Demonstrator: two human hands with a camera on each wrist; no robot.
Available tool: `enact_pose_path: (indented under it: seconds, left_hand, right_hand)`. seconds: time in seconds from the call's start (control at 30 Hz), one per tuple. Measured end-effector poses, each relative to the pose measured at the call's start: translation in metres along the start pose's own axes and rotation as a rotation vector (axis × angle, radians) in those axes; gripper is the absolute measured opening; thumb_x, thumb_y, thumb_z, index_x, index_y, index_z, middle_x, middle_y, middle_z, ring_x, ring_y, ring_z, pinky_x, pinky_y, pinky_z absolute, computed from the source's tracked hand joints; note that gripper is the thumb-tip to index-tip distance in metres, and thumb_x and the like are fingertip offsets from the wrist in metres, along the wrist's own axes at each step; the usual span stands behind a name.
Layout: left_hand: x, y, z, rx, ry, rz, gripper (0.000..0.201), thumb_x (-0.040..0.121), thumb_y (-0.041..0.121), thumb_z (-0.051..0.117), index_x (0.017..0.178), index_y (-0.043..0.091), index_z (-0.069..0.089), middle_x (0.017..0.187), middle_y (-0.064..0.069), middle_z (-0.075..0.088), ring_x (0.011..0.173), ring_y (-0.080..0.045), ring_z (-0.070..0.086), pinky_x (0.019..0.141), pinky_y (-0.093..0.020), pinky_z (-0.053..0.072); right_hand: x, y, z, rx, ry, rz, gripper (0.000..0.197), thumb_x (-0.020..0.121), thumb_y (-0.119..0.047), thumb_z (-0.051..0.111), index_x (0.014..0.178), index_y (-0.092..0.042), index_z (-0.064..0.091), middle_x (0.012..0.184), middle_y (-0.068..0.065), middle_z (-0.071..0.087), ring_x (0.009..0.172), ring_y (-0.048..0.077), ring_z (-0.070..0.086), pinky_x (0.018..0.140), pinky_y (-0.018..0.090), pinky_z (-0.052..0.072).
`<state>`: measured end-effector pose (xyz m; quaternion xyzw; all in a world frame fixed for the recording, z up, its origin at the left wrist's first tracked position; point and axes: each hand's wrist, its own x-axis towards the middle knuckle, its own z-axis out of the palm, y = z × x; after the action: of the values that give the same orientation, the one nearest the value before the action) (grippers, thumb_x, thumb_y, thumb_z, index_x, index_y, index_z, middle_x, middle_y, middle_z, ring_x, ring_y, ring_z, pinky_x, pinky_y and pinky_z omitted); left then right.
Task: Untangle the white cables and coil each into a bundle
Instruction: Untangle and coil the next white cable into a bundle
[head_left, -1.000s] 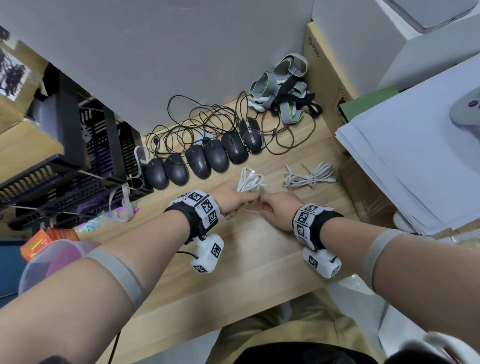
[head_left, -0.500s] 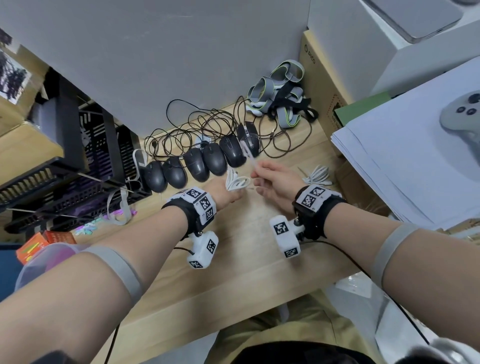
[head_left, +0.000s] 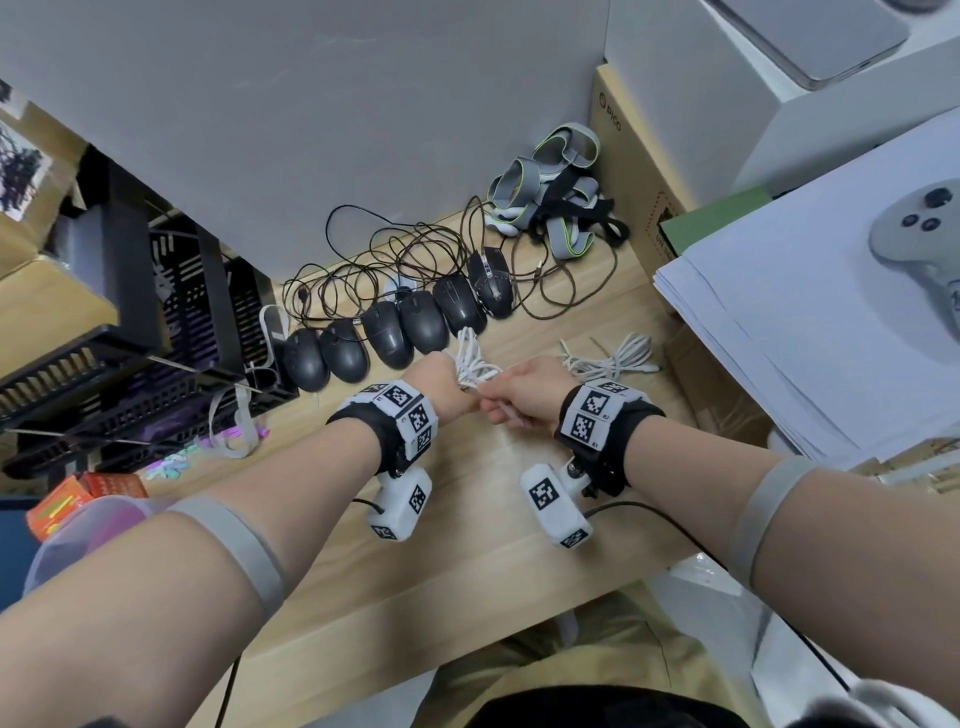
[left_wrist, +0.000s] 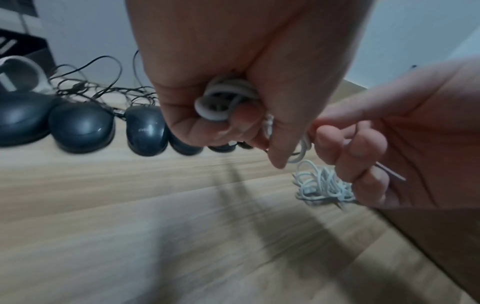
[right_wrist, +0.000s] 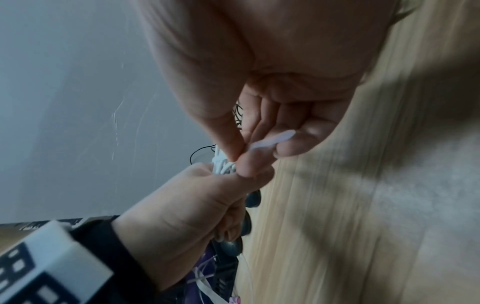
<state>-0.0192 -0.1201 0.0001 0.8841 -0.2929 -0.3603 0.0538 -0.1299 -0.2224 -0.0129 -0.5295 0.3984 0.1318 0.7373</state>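
My left hand (head_left: 441, 382) grips a coiled white cable bundle (head_left: 472, 358), its loops sticking out above the fist; the coil (left_wrist: 223, 100) shows between the curled fingers in the left wrist view. My right hand (head_left: 524, 397) meets it from the right and pinches the cable's white plug end (right_wrist: 272, 140) between thumb and forefinger, right against the bundle. A second white cable (head_left: 610, 358) lies loosely heaped on the wooden desk (head_left: 467, 519) just beyond my right hand, also seen as a small heap (left_wrist: 322, 185) from the left wrist.
A row of several black mice (head_left: 395, 332) with tangled black cords (head_left: 374, 265) lies behind the hands. Grey straps (head_left: 556, 197) sit at the back, a black mesh tray (head_left: 130, 338) on the left, stacked paper (head_left: 805, 312) with a grey controller (head_left: 919, 234) on the right.
My right hand has come back down and toward me from beside the mice, carrying the cable end round the bundle. The left hand stays gripping the coil.
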Motion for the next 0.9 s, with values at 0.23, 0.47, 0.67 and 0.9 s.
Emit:
enact_pose_path:
  seconds: [0.23,0.47,0.67,0.9]
  left_hand:
    - [0.000,0.004,-0.007,-0.267,-0.112,-0.148,0.022,0.070,0.004,0.070,0.069,0.012,0.050,0.059,-0.003,0.044,0.045,-0.015,0.036,0.039,-0.019,0.030]
    - [-0.006,0.003,-0.020,-0.828,-0.407,-0.151,0.019,0.073,0.017,0.054,0.063,0.019,0.038,0.049,0.004,0.028,0.040,-0.011,0.021,0.043,-0.016,0.018]
    - [-0.002,0.009,-0.022,-0.924,-0.399,-0.238,0.079,0.086,0.083,0.009,0.060,0.016,0.040,0.046,0.001,0.027,0.034,-0.011,0.022,0.041,-0.014,0.019]
    - [0.002,0.007,-0.024,-0.963,-0.576,-0.193,0.074,0.097,0.072,0.006,0.060,0.014,0.036,0.041,0.002,0.028,0.032,-0.012,0.024,0.039,-0.016,0.021]
  right_hand:
    - [-0.001,0.004,-0.002,0.017,0.027,0.029,0.016,0.076,-0.020,0.078,0.080,-0.006,0.075,0.076,0.010,0.074,0.071,0.020,0.064,0.047,0.024,0.034]
    - [0.001,0.013,-0.009,0.139,-0.037,0.016,0.027,0.078,-0.018,0.078,0.102,-0.009,0.069,0.081,0.012,0.072,0.064,0.017,0.063,0.048,0.023,0.039]
    - [0.000,0.019,-0.012,0.218,-0.041,-0.078,0.042,0.088,-0.004,0.068,0.127,-0.002,0.053,0.074,0.010,0.067,0.057,0.013,0.063,0.043,0.017,0.042]
    - [0.003,0.027,-0.022,0.256,-0.089,-0.146,0.060,0.086,-0.002,0.070,0.137,-0.020,0.043,0.073,0.008,0.068,0.064,0.012,0.066,0.054,0.021,0.046]
